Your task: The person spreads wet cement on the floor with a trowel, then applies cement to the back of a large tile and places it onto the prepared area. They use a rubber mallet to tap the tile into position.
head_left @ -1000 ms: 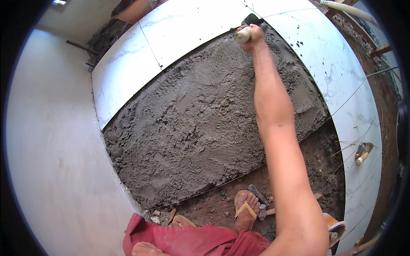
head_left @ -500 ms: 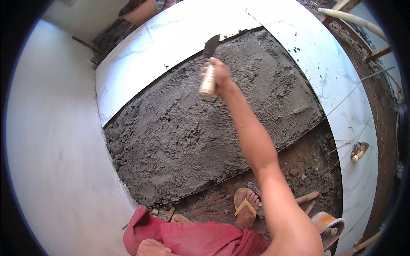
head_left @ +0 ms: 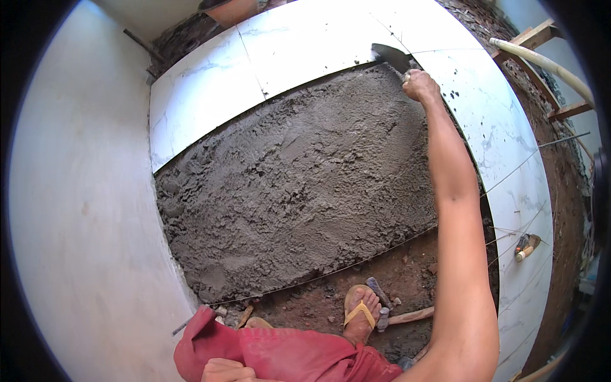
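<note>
My right hand grips the handle of a trowel at the far right corner of a bed of wet grey mortar. The trowel's dark blade lies at the mortar's edge, against the white marbled tiles. Most of the handle is hidden by the fingers. At the lower edge, my left hand rests on my red trousers with its fingers curled. Whatever it may hold is hidden.
A pale wall borders the mortar on the left. A string runs along its near edge. A hammer lies beside my sandalled foot. A small wooden-handled tool sits on the right-hand tiles. Timber stands far right.
My right hand has swept the trowel rightward along the mortar's far edge to the far right corner. My left hand stays on the trousers. The view has shifted slightly.
</note>
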`<state>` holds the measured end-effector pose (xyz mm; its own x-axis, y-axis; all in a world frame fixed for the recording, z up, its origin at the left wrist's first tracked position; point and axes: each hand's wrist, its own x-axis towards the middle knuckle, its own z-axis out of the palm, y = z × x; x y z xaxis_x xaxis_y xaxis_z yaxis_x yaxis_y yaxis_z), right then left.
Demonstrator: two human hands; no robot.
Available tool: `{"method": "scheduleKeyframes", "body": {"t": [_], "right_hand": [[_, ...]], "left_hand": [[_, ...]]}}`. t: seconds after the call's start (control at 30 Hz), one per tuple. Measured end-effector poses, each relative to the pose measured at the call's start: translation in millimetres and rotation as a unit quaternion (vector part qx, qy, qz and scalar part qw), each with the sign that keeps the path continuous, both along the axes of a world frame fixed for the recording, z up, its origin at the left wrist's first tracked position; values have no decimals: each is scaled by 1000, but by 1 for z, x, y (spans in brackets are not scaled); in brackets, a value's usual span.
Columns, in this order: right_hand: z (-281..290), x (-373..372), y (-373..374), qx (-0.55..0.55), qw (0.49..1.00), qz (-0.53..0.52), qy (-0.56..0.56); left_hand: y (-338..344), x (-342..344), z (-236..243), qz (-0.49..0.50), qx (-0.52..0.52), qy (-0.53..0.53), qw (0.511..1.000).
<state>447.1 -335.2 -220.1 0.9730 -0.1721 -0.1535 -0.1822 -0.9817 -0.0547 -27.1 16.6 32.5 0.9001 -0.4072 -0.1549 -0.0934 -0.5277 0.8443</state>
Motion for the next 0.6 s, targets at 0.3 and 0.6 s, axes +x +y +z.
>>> {"method": "scheduleKeyframes", "body": {"t": [0.3, 0.6], "right_hand": [[4, -33, -52, -35, 994, -56, -87], [-49, -186, 13, 28, 973, 139, -184]], "left_hand": [[2, -4, -2, -3, -12, -24, 1000], [2, -2, -5, -49, -78, -39, 995]]}}
